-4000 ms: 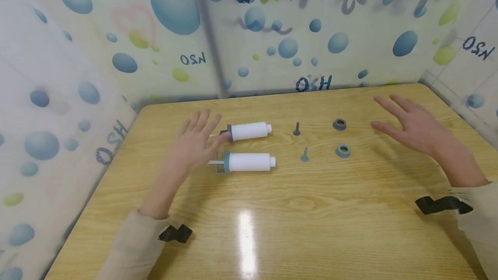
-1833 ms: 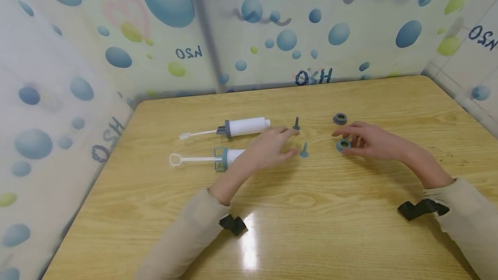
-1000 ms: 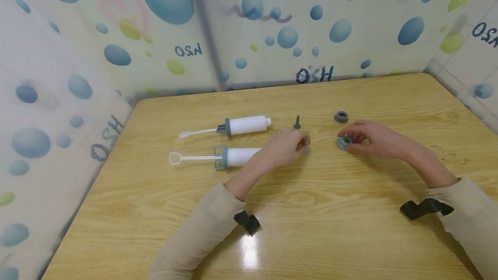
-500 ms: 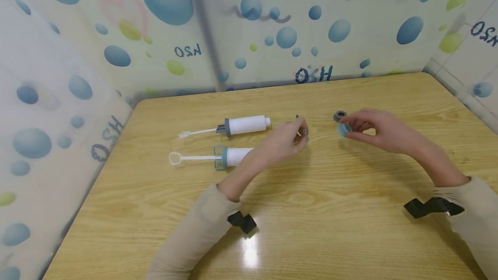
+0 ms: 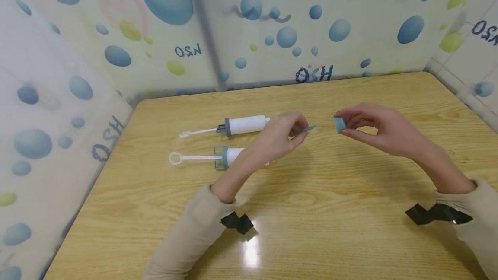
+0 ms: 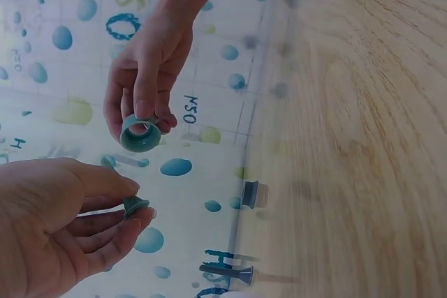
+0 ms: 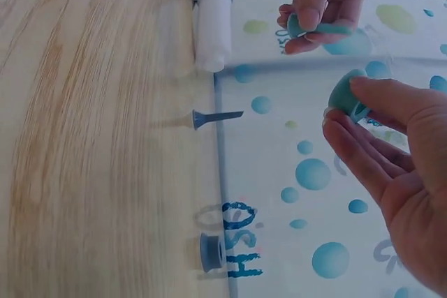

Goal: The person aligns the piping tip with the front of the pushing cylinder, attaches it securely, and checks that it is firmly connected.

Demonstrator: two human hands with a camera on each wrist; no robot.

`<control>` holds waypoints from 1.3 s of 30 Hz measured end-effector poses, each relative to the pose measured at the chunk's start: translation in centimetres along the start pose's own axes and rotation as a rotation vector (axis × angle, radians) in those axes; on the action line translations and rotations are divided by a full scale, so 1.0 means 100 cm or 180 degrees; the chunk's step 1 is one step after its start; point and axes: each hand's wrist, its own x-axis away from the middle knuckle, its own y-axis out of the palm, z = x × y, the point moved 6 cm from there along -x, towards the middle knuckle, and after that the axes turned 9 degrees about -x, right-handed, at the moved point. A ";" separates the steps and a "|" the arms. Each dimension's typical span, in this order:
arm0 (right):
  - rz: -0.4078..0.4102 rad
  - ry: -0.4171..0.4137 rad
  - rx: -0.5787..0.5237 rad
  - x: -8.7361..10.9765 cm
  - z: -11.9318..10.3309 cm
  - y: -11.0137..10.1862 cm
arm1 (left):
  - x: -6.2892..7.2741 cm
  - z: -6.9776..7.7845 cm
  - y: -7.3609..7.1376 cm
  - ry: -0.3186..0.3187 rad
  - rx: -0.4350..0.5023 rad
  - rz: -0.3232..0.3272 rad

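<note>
My left hand [image 5: 278, 137] pinches a teal nozzle [image 5: 310, 128] with a flared base; its narrow tip points right, at the other hand. Thumb and fingers of my right hand [image 5: 383, 126] hold a teal ring-shaped collar [image 5: 339, 124] by its sides. In the left wrist view the round opening of the collar [image 6: 140, 146] shows. A gap separates the two teal parts, both raised above the table. Beyond them, a dark grey nozzle [image 7: 199, 118] and a matching grey collar [image 7: 209, 252] stand on the table, largely hidden behind my hands in the head view.
To the left lie two white-barrelled syringes with pull-out plungers. The farther syringe [image 5: 247, 125] has a grey flange; the nearer syringe [image 5: 234, 155] has a teal one and is partly covered by my left arm. A printed wall covering [image 5: 288, 38] rises behind the wooden table [image 5: 311, 224].
Both hands, open and wide apart at first, have come in over the small parts. The left has picked up the teal nozzle, the right the teal collar, and both are lifted and turned.
</note>
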 end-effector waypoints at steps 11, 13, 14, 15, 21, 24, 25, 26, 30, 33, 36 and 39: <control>0.0116 -0.0349 -0.0216 -0.002 -0.023 0.002 | 0.006 0.010 -0.009 0.0118 -0.0082 0.0090; 0.0131 -0.0438 -0.0258 -0.002 -0.025 0.004 | 0.007 0.012 -0.009 0.0149 -0.0039 0.0085; 0.0135 -0.0470 -0.0280 -0.002 -0.025 0.004 | 0.008 0.013 -0.009 0.0161 -0.0021 0.0088; 0.0145 -0.0496 -0.0292 -0.002 -0.025 0.005 | 0.008 0.014 -0.009 0.0172 0.0003 0.0095; 0.0156 -0.0563 -0.0342 -0.003 -0.030 0.007 | 0.009 0.019 -0.008 0.0261 0.0145 0.0172; 0.0112 -0.0535 -0.0371 -0.003 -0.033 0.008 | 0.009 0.022 -0.008 0.0346 0.0176 0.0223; 0.0096 -0.0527 -0.0379 -0.003 -0.033 0.009 | 0.010 0.023 -0.008 0.0369 0.0194 0.0239; 0.0083 -0.0519 -0.0389 -0.004 -0.034 0.009 | 0.010 0.024 -0.008 0.0393 0.0209 0.0258; 0.0061 -0.0583 -0.0424 -0.004 -0.037 0.011 | 0.011 0.028 -0.009 0.0475 0.0323 0.0329; 0.0072 -0.0598 -0.0444 -0.004 -0.039 0.011 | 0.011 0.028 -0.009 0.0502 0.0451 0.0357; 0.0092 -0.0603 -0.0462 -0.004 -0.039 0.011 | 0.010 0.029 -0.009 0.0509 0.0640 0.0380; 0.0117 -0.0607 -0.0457 -0.004 -0.039 0.011 | 0.011 0.029 -0.009 0.0512 0.0824 0.0403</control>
